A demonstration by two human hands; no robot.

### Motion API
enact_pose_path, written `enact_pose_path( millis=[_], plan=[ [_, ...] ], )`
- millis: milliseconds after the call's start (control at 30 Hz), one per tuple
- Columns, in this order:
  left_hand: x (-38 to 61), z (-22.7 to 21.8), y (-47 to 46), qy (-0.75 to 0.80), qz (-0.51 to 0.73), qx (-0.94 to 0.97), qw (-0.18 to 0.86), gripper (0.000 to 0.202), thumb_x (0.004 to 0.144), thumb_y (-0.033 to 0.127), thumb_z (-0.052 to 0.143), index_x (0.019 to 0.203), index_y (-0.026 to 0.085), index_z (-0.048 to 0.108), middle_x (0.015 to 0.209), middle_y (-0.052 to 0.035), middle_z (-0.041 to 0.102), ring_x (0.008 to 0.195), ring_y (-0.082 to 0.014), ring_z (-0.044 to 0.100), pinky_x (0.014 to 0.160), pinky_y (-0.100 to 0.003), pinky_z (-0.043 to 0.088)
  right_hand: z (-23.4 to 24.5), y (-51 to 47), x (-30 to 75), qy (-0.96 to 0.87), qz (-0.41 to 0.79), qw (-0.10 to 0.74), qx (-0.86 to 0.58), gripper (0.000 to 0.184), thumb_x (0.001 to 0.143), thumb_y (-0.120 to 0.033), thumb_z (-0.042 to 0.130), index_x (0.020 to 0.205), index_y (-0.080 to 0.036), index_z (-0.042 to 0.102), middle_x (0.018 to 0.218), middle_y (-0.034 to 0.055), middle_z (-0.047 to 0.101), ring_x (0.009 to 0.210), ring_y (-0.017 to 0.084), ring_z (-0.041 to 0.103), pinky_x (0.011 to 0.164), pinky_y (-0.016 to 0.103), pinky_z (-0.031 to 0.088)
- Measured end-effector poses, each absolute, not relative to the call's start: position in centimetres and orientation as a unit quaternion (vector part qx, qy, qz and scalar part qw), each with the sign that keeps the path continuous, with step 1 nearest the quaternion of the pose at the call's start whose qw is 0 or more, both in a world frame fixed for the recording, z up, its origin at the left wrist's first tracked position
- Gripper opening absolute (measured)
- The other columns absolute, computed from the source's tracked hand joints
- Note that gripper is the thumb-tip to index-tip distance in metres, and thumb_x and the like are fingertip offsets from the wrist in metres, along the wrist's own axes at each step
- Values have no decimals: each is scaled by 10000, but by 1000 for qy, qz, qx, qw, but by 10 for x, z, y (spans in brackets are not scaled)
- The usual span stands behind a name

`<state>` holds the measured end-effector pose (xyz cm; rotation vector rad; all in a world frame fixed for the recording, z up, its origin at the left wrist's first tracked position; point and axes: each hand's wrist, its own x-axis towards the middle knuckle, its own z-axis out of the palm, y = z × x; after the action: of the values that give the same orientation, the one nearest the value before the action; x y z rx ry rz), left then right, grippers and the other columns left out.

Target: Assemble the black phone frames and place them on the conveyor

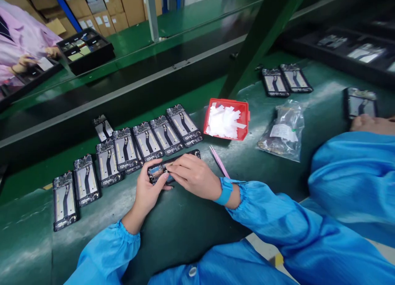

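Note:
My left hand grips one end of an opened phone, thumb on top and fingers around its far edge. The phone lies crosswise low over the green bench, its far end reaching past my right hand. Over its middle, my right hand has thumb and fingertips pinched together; whatever sits between them, if anything, is hidden. A blue band circles that wrist. Just right of this hand lie pink tweezers. Beyond both hands stands a row of similar opened phones with dark ribbon cables across silver plates.
A red bin holds white paper strips. Right of it are a clear plastic bag of parts and two more opened phones. A co-worker's hand touches another phone at right. A green post slants behind the bin.

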<state>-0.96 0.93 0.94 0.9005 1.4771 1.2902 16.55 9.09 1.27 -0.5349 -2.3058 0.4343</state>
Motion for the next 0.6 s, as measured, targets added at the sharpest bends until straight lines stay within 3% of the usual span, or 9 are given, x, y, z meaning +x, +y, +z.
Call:
enact_pose_path(
  millis=[433, 600],
  plan=[
    [-10, 9, 10, 603, 533, 341, 485, 491, 798, 410, 825, 1211, 210, 648, 961, -26, 729, 765, -176, 729, 545, -296, 670, 18, 90, 165, -902, 149, 347, -209, 171, 1048, -165, 533, 1075, -161, 702, 968, 86, 711, 891, 219, 611, 775, 365, 506],
    [-9, 8, 9, 612, 532, 335, 480, 479, 810, 426, 813, 1204, 204, 656, 856, -14, 736, 751, -190, 734, 536, -293, 661, 16, 90, 164, -906, 131, 346, -203, 165, 1040, -154, 539, 1093, -133, 693, 954, 90, 693, 856, 211, 576, 747, 353, 477]
  ],
)
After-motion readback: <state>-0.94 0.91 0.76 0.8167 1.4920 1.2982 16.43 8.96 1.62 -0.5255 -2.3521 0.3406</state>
